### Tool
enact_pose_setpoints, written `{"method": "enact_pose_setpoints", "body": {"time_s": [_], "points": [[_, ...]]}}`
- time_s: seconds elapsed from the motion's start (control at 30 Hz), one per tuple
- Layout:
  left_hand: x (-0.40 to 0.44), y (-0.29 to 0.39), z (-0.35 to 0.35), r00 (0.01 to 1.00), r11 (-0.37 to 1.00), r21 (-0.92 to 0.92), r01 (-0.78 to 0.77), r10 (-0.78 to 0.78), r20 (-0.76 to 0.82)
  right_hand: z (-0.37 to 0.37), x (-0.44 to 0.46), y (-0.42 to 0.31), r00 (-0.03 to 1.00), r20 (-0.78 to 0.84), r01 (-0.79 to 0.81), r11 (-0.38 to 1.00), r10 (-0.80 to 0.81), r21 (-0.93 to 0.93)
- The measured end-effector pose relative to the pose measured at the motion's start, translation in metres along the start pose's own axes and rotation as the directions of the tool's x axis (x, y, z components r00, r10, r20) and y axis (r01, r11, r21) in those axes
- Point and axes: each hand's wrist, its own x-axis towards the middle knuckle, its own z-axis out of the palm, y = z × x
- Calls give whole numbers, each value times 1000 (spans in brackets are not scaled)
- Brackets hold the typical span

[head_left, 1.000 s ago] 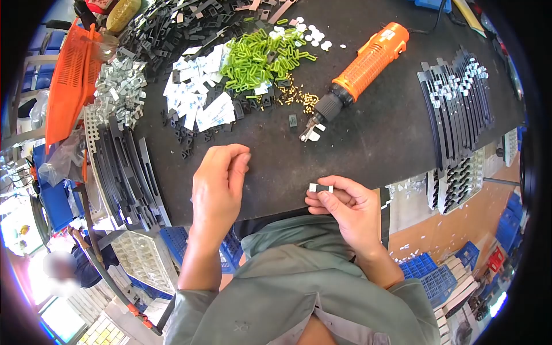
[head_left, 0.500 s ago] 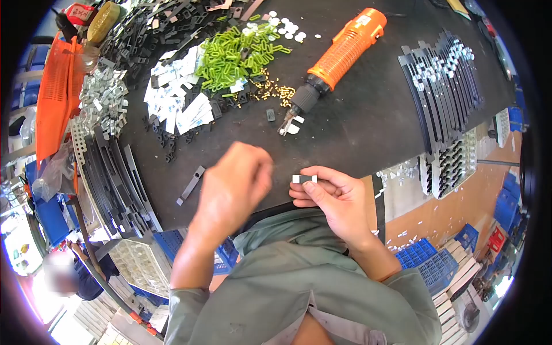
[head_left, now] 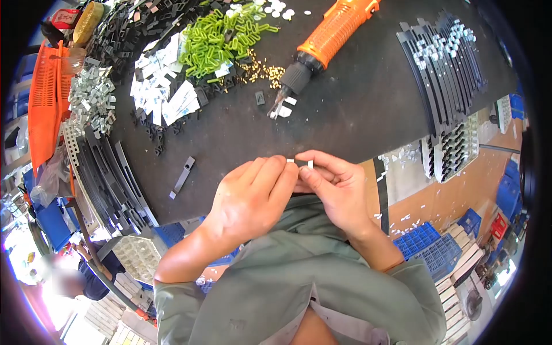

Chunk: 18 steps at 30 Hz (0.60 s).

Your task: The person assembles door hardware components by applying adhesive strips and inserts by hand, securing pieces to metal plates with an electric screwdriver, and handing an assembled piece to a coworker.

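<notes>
Small white-ended piece partly hidden by my fingers, orange driver cut off by the top edge, brass bits too small to tell

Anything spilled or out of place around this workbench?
Yes: small white bits lie strewn over the brown surface below the workbench, looking more like dropped scraps than sorted parts.

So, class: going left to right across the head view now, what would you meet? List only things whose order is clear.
Orange basket, heap of silvery clips, loose dark strip, left hand, right hand, row of dark strips.
</notes>
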Motion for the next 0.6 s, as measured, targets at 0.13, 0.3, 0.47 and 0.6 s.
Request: {"method": "enact_pose_setpoints", "body": {"time_s": [0.13, 0.3, 0.47, 0.6], "points": [[-11, -8, 8, 969, 908, -372, 193, -235, -72, 2, -1, -4, 1000, -8, -13, 1000, 13, -12], [-31, 1, 15, 777, 436, -773, 461, -620, 114, 1, -1, -6, 999, 23, -23, 1000, 24, -13], [-47, 7, 14, 723, 182, -885, 429, -656, 215, 4, -6, -9, 997, 46, -64, 997, 65, -37], [-57, 5, 15, 729, 50, -920, 388, -628, 273, 7, -8, -3, 994, 109, -2, 1000, 4, -24]]}}
